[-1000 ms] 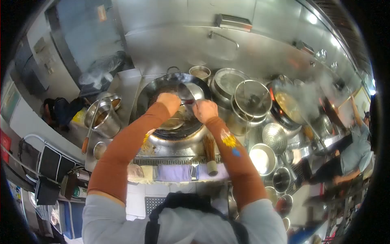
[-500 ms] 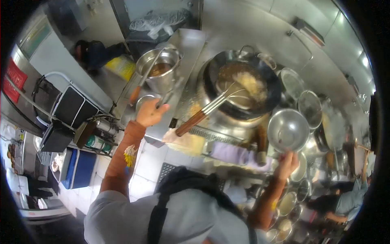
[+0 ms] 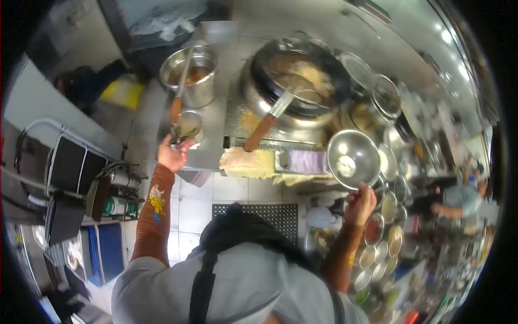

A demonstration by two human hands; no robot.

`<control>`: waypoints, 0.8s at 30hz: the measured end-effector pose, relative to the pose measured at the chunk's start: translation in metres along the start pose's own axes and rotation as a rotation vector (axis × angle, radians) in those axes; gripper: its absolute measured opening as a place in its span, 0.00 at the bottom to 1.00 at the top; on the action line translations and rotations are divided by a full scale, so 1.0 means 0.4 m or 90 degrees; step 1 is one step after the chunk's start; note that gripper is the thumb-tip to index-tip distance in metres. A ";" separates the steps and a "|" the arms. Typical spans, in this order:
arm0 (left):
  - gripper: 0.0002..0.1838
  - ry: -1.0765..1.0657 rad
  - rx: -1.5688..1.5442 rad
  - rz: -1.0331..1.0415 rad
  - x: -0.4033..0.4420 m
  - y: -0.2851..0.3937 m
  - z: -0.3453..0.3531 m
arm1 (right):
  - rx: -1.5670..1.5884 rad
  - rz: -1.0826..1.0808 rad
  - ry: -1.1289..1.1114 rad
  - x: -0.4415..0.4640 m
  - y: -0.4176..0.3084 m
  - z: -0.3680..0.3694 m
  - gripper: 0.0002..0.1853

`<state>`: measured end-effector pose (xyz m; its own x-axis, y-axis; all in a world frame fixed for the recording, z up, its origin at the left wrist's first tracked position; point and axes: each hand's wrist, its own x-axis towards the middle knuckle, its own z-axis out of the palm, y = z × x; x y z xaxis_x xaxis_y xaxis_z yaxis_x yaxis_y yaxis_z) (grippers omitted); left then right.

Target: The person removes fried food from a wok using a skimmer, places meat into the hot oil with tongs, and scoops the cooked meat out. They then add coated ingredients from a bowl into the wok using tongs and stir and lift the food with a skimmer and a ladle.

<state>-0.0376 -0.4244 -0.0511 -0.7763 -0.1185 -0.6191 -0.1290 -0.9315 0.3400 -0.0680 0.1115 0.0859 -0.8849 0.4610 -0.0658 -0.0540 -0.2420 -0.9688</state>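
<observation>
My right hand [image 3: 360, 204] pinches the near rim of a metal bowl [image 3: 353, 160], which has something white in its bottom. On the left, my left hand [image 3: 174, 153] is beside a small container [image 3: 189, 126] at the counter's edge; its fingers look curled around a dark, blurred thing, perhaps tongs. A black wok [image 3: 338, 81] on the stove holds liquid and pale yellow food. Over its near rim lies a strainer with a wooden handle [image 3: 260, 133].
A tall metal pot [image 3: 200, 89] with brown liquid and a wooden-handled tool stands at the left. Folded cloths [image 3: 248, 163] lie along the front edge. Several bowls [image 3: 373, 229] stand at the right. Another person [image 3: 458, 200] is at the far right.
Both hands have left the wok and moved apart. My right hand now holds a metal bowl, which has come nearer. The strainer rests on the wok, and the whole view has shifted.
</observation>
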 end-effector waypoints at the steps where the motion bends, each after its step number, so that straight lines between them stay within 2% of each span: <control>1: 0.32 0.016 -0.098 0.009 -0.023 -0.025 0.013 | 0.015 -0.008 -0.032 -0.017 -0.001 -0.044 0.09; 2: 0.33 -0.008 -0.121 0.018 -0.011 -0.059 -0.029 | 0.019 -0.025 -0.009 -0.039 -0.009 -0.083 0.08; 4: 0.31 -0.059 -0.014 -0.004 -0.011 -0.159 -0.125 | 0.007 -0.019 0.083 -0.122 -0.026 -0.152 0.05; 6: 0.27 -0.145 0.259 -0.103 -0.019 -0.306 -0.166 | 0.006 0.014 0.160 -0.195 -0.007 -0.279 0.08; 7: 0.24 -0.056 0.346 -0.179 -0.074 -0.392 -0.108 | 0.021 0.008 0.189 -0.247 -0.012 -0.329 0.10; 8: 0.21 -0.129 0.507 -0.234 -0.117 -0.471 -0.067 | 0.024 -0.005 0.231 -0.295 0.005 -0.383 0.10; 11: 0.17 -0.328 0.862 -0.246 -0.233 -0.708 0.027 | -0.028 -0.005 0.371 -0.482 0.029 -0.565 0.10; 13: 0.15 -0.443 0.992 -0.284 -0.277 -0.808 0.045 | 0.024 -0.010 0.485 -0.628 0.008 -0.643 0.11; 15: 0.15 -0.536 1.060 -0.302 -0.307 -0.893 0.074 | 0.013 0.008 0.634 -0.790 -0.016 -0.707 0.11; 18: 0.15 -0.655 1.111 -0.305 -0.337 -0.991 0.123 | 0.120 -0.129 0.861 -1.008 0.017 -0.785 0.10; 20: 0.15 -0.737 1.117 -0.288 -0.323 -1.049 0.158 | 0.122 -0.219 0.939 -1.122 0.066 -0.832 0.08; 22: 0.16 -0.787 1.122 -0.283 -0.346 -1.094 0.197 | 0.091 -0.245 1.031 -1.208 0.087 -0.872 0.12; 24: 0.16 -0.828 1.133 -0.265 -0.365 -1.116 0.222 | 0.115 -0.270 1.041 -1.245 0.081 -0.901 0.11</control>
<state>0.0787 0.0392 -0.0495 -0.3270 0.8574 -0.3975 -0.0133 0.4164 0.9091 0.5375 0.1819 0.0013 0.5642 0.8197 -0.0989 -0.2939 0.0875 -0.9518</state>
